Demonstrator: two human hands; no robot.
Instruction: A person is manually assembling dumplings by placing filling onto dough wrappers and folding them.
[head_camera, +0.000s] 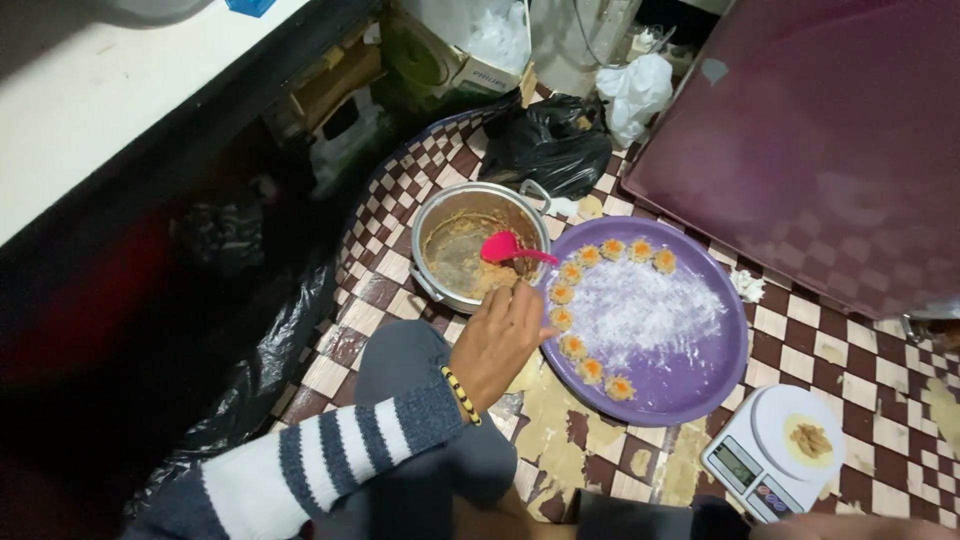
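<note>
One left hand (498, 340) only, striped grey-and-white sleeve, beaded bracelet at wrist, fingers loosely curled, gripping nothing, resting at rim of round purple plastic tray (700, 395). Right hand out of view. Just beyond fingertips, red silicone spatula (505, 248) lying across round steel pot (440, 215), long axis left to right, blade inside pot, handle pointing right toward tray. Ten small orange-topped dumplings (572, 346) arcing along floured tray's left edge. White kitchen scale (775, 455) near right, on checkered floor.

head-worn view, steeply down, near floor (880, 420)
</note>
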